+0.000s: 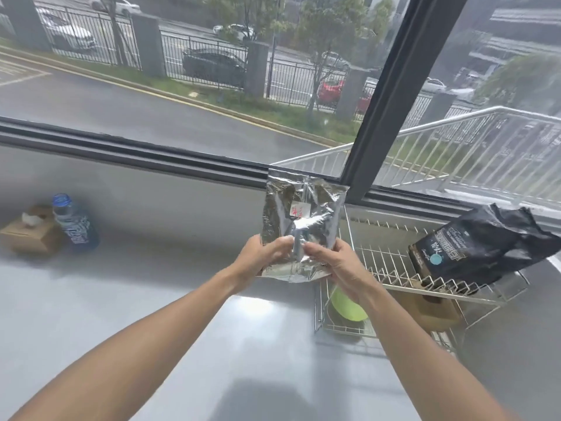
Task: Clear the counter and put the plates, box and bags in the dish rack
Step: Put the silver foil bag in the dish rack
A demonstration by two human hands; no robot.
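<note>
A silver foil bag [303, 214] with a small white label is held upright above the counter, just left of the wire dish rack [385, 262]. My left hand [261, 256] grips its lower left edge and my right hand [337, 265] grips its lower right. A black bag [482, 244] leans on the rack's upper tier at the right. Beneath that tier a brown cardboard box [428, 308] lies in the rack. A light green plate [346, 305] stands in the rack's lower part, partly hidden by my right wrist.
At the far left of the grey counter [151, 299] a plastic water bottle [74, 223] stands beside a brown tissue box [30, 235]. A large window with a dark frame [385, 95] runs along the counter's back edge.
</note>
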